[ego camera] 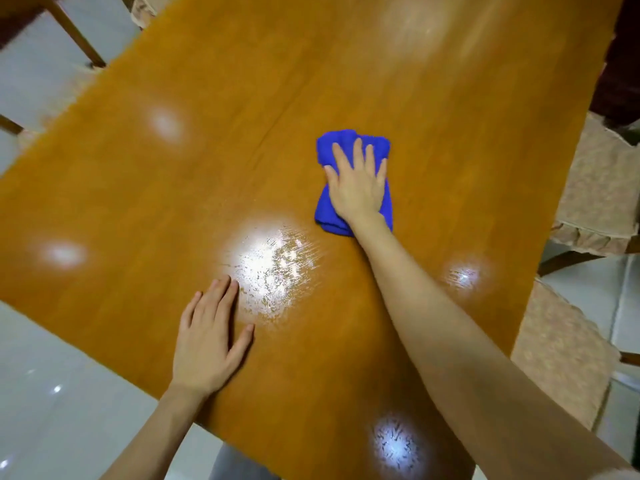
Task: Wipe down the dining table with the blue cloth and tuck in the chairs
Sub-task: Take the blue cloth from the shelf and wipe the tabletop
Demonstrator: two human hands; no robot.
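A folded blue cloth (330, 213) lies on the orange-brown wooden dining table (214, 98), right of its middle. My right hand (356, 183) presses flat on top of the cloth, fingers spread and pointing away from me. My left hand (211, 336) rests palm down on the bare table near the front edge, fingers slightly apart, holding nothing. Wet streaks glint under a light reflection just beyond my left fingers. Chairs with beige patterned cushions (602, 188) stand along the right side, pulled a little away from the table.
A second cushioned chair seat (557, 355) sits at the lower right corner. Wooden chair legs (74, 32) and another cushion edge show at the upper left. Pale glossy floor tiles (65, 403) surround the table. A dark red surface lies at the upper right.
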